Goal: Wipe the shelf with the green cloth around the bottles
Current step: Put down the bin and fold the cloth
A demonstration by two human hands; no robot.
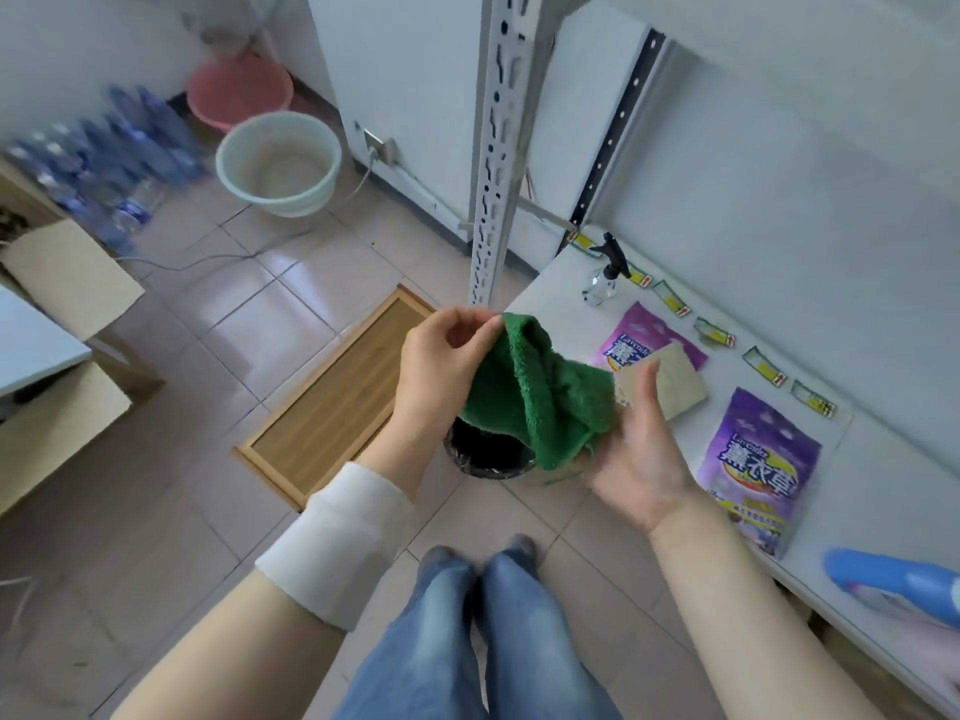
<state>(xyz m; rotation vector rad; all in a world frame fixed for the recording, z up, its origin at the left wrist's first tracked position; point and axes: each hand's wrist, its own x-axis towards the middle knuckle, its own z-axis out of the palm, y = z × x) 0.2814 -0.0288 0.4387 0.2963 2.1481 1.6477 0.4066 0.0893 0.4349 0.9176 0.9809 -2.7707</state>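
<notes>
My left hand [447, 356] pinches the green terry cloth [540, 397] mid-frame, short of the white shelf [883, 459]; my right hand [644, 449] rests palm-up, fingers relaxed, beneath. A loose corner could topple the clear spray bottle [602, 278].

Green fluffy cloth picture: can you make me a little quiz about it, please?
1. True or false: the green terry cloth lies flat on the white shelf.
2. What stands at the shelf's far end? A clear plastic spray bottle with black trigger; B red mug; C yellow bowl.
3. Which hand pinches the cloth's top edge?
Key: 1 false, it is held off the shelf; 2 A; 3 the left hand.
</notes>
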